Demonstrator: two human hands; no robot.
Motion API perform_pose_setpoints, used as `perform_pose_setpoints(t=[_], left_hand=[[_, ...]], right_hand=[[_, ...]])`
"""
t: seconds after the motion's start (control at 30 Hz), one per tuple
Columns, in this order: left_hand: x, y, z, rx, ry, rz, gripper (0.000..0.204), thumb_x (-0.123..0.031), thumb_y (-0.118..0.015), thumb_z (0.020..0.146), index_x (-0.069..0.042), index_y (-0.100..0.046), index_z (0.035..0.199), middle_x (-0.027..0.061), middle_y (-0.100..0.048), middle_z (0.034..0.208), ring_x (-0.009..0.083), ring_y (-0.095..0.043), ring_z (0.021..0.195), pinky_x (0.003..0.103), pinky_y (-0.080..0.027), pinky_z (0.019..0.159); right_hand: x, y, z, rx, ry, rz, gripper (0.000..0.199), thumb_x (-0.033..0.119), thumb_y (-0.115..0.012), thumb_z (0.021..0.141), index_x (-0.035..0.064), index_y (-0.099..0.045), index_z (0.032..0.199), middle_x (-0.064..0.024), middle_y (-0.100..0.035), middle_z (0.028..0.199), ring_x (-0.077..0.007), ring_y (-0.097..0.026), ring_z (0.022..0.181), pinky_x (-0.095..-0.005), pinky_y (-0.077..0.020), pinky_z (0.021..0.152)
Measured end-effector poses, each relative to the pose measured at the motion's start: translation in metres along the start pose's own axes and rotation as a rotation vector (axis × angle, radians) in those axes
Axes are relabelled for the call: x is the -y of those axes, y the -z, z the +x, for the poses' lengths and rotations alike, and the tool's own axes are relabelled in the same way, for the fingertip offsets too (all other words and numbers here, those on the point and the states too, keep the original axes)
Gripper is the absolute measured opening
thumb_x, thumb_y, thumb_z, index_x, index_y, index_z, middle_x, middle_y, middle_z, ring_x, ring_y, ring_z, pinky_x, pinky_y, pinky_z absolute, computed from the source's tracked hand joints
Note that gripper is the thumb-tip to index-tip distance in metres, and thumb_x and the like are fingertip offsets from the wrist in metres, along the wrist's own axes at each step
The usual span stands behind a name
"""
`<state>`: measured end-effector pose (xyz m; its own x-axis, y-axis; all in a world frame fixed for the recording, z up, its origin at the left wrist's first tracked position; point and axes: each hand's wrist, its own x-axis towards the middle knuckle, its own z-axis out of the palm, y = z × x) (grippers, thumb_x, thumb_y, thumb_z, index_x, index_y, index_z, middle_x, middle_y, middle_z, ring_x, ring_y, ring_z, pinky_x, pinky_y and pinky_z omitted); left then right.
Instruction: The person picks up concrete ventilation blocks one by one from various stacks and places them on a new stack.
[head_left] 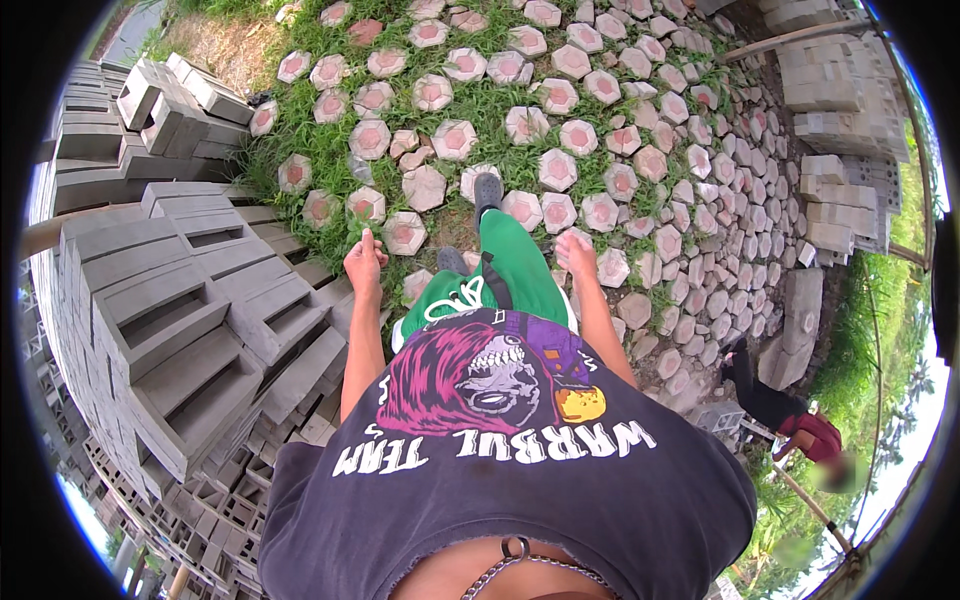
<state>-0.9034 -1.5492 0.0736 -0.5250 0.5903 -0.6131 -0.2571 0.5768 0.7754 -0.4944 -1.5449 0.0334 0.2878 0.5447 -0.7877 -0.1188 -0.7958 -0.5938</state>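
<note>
My left hand [366, 260] hangs in front of me on the left, its fingers curled in; whether anything small is pinched in them I cannot make out. Green grass shows right behind its fingertips. Out to the right of my green shorts [522, 260], my right hand [577, 254] is slightly blurred, with loosely parted fingers and nothing visible in it. Beneath both hands lie hexagonal paving stones [403, 233] with reddish centres. One dark shoe [488, 192] is stepped forward on them; the other [452, 260] is behind.
Tall stacks of grey concrete blocks [215, 290] stand close on my left. More block stacks [840, 205] are at the far right. A person in a dark red top [815, 437] bends down at the lower right, near a bamboo pole [815, 508]. Grass [300, 140] grows between the pavers.
</note>
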Motion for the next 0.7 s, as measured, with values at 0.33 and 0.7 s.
perform_pose_setpoints(t=[0.33,0.7], left_hand=[[-0.081,-0.147,0.108,0.118,-0.035,-0.082,0.040,-0.034,-0.040,0.099,-0.001,-0.063,0.098,0.0001,-0.060,0.070,0.0093,-0.057,0.061,0.026,-0.047,0.056],[-0.221,-0.308,0.199,0.306,-0.167,0.075,0.017,-0.014,-0.066,0.084,-0.003,-0.060,0.096,0.0025,-0.064,0.083,0.0081,-0.058,0.072,0.022,-0.046,0.064]], right_hand=[[0.192,-0.073,0.135,0.222,0.186,-0.100,0.044,0.038,-0.057,0.091,0.0059,-0.055,0.120,-0.0054,-0.065,0.113,-0.0162,-0.062,0.101,-0.0309,-0.0486,0.078],[0.386,-0.133,0.210,0.302,0.376,-0.065,0.036,0.030,-0.054,0.093,0.0053,-0.058,0.118,-0.0063,-0.068,0.099,-0.0109,-0.063,0.085,-0.0241,-0.0483,0.073]])
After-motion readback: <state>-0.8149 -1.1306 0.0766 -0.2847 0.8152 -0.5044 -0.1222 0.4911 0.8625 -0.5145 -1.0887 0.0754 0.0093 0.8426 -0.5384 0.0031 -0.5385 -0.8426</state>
